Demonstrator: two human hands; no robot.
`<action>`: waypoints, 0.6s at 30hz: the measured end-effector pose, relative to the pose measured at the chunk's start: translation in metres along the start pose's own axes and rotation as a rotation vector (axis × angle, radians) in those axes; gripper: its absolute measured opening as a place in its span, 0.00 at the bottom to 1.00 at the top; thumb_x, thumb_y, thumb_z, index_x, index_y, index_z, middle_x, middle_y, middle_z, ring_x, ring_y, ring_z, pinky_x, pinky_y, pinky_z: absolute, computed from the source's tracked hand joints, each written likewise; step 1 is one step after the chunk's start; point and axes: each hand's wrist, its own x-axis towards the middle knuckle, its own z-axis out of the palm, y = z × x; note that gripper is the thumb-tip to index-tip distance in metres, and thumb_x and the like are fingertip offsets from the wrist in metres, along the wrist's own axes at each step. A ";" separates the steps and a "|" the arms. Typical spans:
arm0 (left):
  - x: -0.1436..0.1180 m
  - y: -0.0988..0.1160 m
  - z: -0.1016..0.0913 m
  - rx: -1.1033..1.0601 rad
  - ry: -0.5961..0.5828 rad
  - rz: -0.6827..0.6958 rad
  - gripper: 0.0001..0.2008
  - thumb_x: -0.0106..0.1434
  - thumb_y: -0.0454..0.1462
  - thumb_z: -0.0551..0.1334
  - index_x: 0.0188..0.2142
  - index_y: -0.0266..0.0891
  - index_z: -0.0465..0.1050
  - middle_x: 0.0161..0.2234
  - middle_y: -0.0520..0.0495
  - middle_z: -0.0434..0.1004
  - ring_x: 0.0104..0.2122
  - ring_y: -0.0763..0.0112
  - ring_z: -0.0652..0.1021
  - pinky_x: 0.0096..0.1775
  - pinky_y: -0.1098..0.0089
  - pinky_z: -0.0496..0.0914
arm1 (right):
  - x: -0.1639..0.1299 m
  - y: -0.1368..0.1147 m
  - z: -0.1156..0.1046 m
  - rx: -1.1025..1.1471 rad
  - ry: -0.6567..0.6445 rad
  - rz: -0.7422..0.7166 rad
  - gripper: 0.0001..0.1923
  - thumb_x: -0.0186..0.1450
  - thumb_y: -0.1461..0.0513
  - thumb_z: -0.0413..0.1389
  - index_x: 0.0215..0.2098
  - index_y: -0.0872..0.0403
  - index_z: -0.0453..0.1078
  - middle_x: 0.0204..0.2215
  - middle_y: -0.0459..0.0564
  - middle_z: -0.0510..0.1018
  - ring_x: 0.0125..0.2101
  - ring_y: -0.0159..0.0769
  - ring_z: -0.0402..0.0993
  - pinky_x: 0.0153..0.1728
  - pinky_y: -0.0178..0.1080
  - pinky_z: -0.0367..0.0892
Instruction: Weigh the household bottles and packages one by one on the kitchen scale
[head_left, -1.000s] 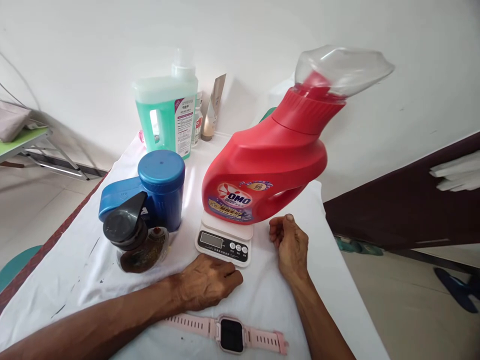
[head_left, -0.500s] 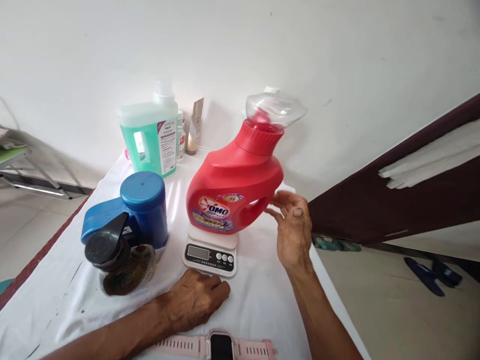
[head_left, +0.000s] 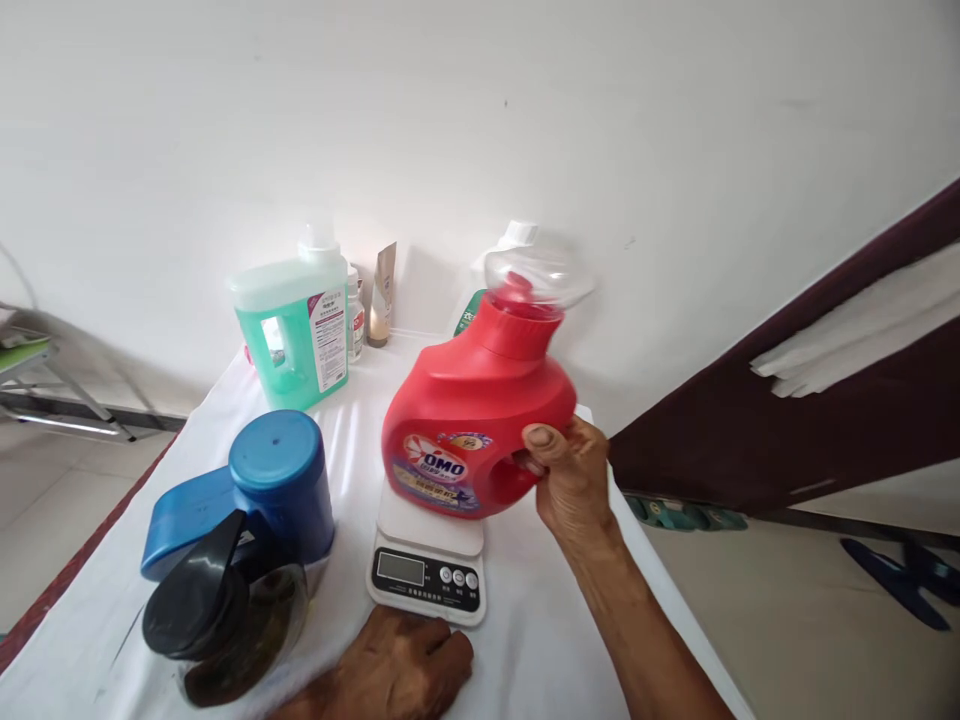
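My right hand [head_left: 576, 490] grips the handle of a red OMO laundry detergent bottle [head_left: 480, 400], thumb on the near side and fingers through the opening. A clear plastic cap [head_left: 544, 275] covers the bottle's red neck. The bottle is over the white plate of a kitchen scale [head_left: 429, 580]; whether its base still touches the plate I cannot tell. The scale's display looks blank. My left hand [head_left: 405, 668] rests on the white cloth at the scale's front edge, fingers curled in, with nothing seen in it.
To the left stand a blue bottle [head_left: 277, 480] and a dark glass jar with a black lid [head_left: 199, 600]. Behind are a green-liquid bottle [head_left: 292, 330], a small white bottle [head_left: 355, 320], a tube [head_left: 382, 298] and a white-capped bottle [head_left: 519, 235]. The wall [head_left: 420, 120] rises behind the table.
My right hand has closed round the detergent bottle's handle, where before its fingertips only reached it. The view has shifted upward, so the pink watch is out of sight. My left hand stays curled.
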 end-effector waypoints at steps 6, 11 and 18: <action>0.002 0.000 0.000 0.016 -0.019 0.017 0.10 0.67 0.30 0.62 0.32 0.41 0.61 0.26 0.55 0.71 0.23 0.72 0.67 0.26 0.64 0.52 | 0.018 -0.011 -0.024 -0.059 0.305 -0.082 0.30 0.47 0.48 0.75 0.18 0.51 0.59 0.13 0.36 0.56 0.15 0.24 0.50 0.17 0.34 0.49; 0.004 0.001 0.004 0.044 0.054 0.015 0.11 0.66 0.29 0.61 0.31 0.41 0.60 0.23 0.55 0.69 0.20 0.72 0.66 0.25 0.63 0.49 | 0.041 0.008 -0.057 -0.246 0.495 -0.081 0.27 0.47 0.50 0.75 0.18 0.49 0.60 0.12 0.38 0.56 0.16 0.27 0.50 0.18 0.39 0.48; 0.006 0.002 -0.002 0.044 -0.098 0.003 0.13 0.65 0.34 0.67 0.31 0.41 0.61 0.24 0.56 0.70 0.20 0.73 0.67 0.24 0.63 0.49 | 0.087 0.049 -0.084 -0.339 0.669 -0.125 0.22 0.53 0.47 0.68 0.21 0.47 0.61 0.14 0.40 0.57 0.17 0.30 0.51 0.17 0.42 0.49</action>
